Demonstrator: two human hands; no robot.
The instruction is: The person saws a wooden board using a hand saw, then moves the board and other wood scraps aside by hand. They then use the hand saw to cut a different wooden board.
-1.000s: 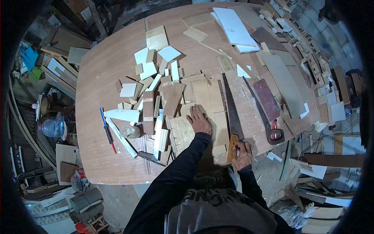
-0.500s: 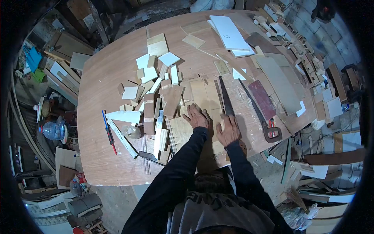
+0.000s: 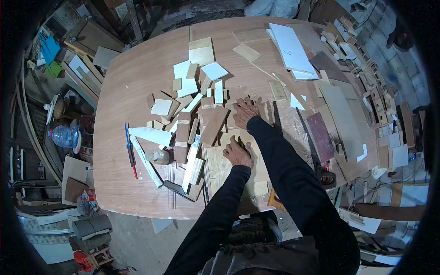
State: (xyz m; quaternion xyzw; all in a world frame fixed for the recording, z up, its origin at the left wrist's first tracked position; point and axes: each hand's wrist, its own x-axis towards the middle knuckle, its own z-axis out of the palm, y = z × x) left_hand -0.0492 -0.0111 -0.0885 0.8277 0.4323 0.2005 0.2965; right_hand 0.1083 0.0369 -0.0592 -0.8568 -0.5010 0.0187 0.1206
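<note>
My left hand [image 3: 238,153] lies on a pale plywood board [image 3: 217,161] at the table's front middle, fingers spread. Farther forward, my right hand [image 3: 246,112] rests at the far end of the light boards, its fingers apart and slightly bent. A small dark item by those fingertips is too small to name. A handsaw blade [image 3: 277,118] lies just right of my right hand, and its wooden handle [image 3: 275,200] shows at the table's front edge, with my right arm covering the middle. A brown wood piece [image 3: 214,126] sits left of both hands.
Wood offcuts and white pieces [image 3: 161,107] are heaped to the left, beside a cloudy jar [image 3: 158,156] and a blue-red tool [image 3: 130,151]. To the right lie a second saw [image 3: 327,178], a maroon board [image 3: 318,130] and long panels [image 3: 341,117]. White boards [image 3: 293,50] are stacked at the back.
My right hand has moved from the near right of the boards to their far end. My left hand has shifted slightly toward my body. The view has turned a little, sliding everything rightward.
</note>
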